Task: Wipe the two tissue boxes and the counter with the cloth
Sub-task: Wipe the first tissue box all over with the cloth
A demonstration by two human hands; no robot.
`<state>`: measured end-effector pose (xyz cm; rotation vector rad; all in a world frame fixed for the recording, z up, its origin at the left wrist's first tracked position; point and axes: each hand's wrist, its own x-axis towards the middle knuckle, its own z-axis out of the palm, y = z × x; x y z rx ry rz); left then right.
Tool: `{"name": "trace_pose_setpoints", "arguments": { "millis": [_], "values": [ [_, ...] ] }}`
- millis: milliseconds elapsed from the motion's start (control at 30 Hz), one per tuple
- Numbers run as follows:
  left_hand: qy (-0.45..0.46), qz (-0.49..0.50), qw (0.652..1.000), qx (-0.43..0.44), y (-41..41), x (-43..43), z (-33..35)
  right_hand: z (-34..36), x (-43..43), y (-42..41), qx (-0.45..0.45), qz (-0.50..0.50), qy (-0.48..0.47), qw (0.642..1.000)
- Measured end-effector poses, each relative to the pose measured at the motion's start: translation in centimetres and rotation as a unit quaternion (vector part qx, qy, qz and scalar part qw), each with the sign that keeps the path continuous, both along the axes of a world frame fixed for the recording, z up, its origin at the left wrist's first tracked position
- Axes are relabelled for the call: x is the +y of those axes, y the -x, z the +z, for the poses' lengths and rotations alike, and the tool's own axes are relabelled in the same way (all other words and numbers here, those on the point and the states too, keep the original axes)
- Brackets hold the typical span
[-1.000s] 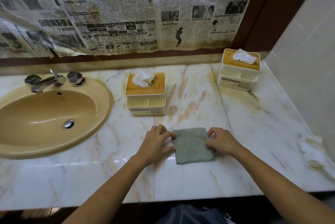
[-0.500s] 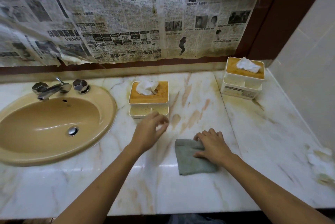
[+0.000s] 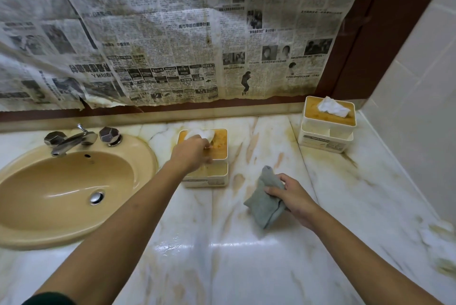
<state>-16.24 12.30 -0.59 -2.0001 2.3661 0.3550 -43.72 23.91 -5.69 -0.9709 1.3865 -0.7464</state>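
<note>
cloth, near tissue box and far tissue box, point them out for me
cloth (image 3: 265,202), head view, on the grey folded face just left of the right hand
near tissue box (image 3: 219,147), head view, on its orange lid right of the left hand
far tissue box (image 3: 320,140), head view, on its white front wall

Stained newspaper (image 3: 158,40) covers the wall above a tan sink (image 3: 66,193); pale tiles (image 3: 419,82) rightward.

Two white plastic tissue boxes with orange lids stand upright on the stained marble table (image 3: 246,243): one (image 3: 217,156) at eleven o'clock, one (image 3: 328,124) at one. The crumpled grey-green cloth (image 3: 265,202) hangs lifted between them.
</note>
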Motion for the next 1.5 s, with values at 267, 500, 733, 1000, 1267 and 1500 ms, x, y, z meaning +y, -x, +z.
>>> {"name": "trace_pose_setpoints", "arguments": {
  "millis": [267, 500, 733, 1000, 1267, 1500],
  "values": [
    [-0.048, -0.055, 0.996, -0.051, -0.2, -1.9, 0.5, 1.0, -0.3, 0.4, -0.055, -0.06, -0.037, 0.996],
    [-0.037, -0.084, 0.992, -0.086, -0.3, -2.0, 0.0, 1.1, -0.8, -0.1, -0.105, -0.11, -0.041, 0.987],
    [-0.032, -0.143, 0.983, -0.107, -0.6, -1.3, 0.6, 1.3, -0.7, -0.1, -0.162, -0.12, -0.048, 0.978],
    [0.011, -0.271, 0.954, -0.128, -0.8, -0.2, 1.0, 0.5, 0.1, -0.8, -0.199, -0.139, -0.071, 0.968],
    [-0.041, -0.068, 0.983, 0.164, -0.1, 1.6, -0.7, -0.2, 0.7, -1.7, -0.294, -0.192, -0.12, 0.929],
    [-0.058, -0.112, 0.983, 0.134, -0.2, 1.3, -1.6, -0.6, 0.0, -5.3, -0.362, -0.204, -0.154, 0.896]
  ]
}}
